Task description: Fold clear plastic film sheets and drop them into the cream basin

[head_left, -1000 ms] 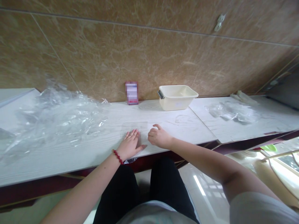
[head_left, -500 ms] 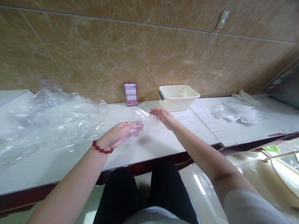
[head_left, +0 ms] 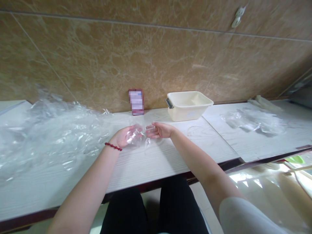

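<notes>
A crumpled clear plastic bag [head_left: 136, 136] is held between my two hands, just above the white tabletop [head_left: 146, 164]. My left hand [head_left: 122, 136], with a red bead bracelet at the wrist, curls round the bag's left side. Its fingers are partly hidden behind the film. From the right, my right hand [head_left: 159, 130] grips the bag with bent fingers, which show partly through the plastic. To the left of my left hand spreads a large heap of clear plastic bags [head_left: 63, 130].
A cream plastic tub [head_left: 186, 113] with a grey handle clip stands against the marbled wall [head_left: 122, 58]. Left of it a phone-like upright panel [head_left: 136, 102] leans on the wall. Flat clear bags [head_left: 255, 121] lie at the right. A cable [head_left: 238, 17] hangs on the wall.
My hands have come closer together. The bag, stretched between them before, is now bunched up, and the right hand's fingers have bent round it. The view has shifted slightly.
</notes>
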Action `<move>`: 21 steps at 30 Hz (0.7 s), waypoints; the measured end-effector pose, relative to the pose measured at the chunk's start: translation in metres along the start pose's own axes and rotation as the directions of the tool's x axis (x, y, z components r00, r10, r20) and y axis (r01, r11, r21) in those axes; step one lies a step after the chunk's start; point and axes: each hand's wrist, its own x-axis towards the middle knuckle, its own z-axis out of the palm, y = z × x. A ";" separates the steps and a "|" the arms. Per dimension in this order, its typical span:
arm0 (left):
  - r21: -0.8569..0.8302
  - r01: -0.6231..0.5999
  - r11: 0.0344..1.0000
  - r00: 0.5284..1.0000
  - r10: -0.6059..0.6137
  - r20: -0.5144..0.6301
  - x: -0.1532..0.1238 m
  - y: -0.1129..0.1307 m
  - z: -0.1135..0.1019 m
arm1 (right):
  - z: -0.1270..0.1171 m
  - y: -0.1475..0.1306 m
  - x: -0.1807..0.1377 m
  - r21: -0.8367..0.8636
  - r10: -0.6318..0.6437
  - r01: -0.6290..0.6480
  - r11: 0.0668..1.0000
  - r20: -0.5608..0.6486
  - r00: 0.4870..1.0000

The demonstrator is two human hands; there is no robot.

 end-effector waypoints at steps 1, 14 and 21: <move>0.019 0.026 0.999 0.999 -0.026 -0.027 0.004 -0.003 -0.003 | -0.002 0.006 0.003 -0.003 0.010 -0.010 1.000 0.016 1.000; 0.067 0.030 0.997 0.999 -0.031 0.017 0.012 -0.014 -0.007 | 0.004 0.022 0.015 -0.769 -0.536 0.019 0.638 -0.427 0.728; 0.052 0.023 0.998 0.999 -0.021 -0.049 0.015 -0.024 0.000 | 0.049 0.035 0.018 -0.988 -0.793 -0.136 -0.072 -0.026 0.608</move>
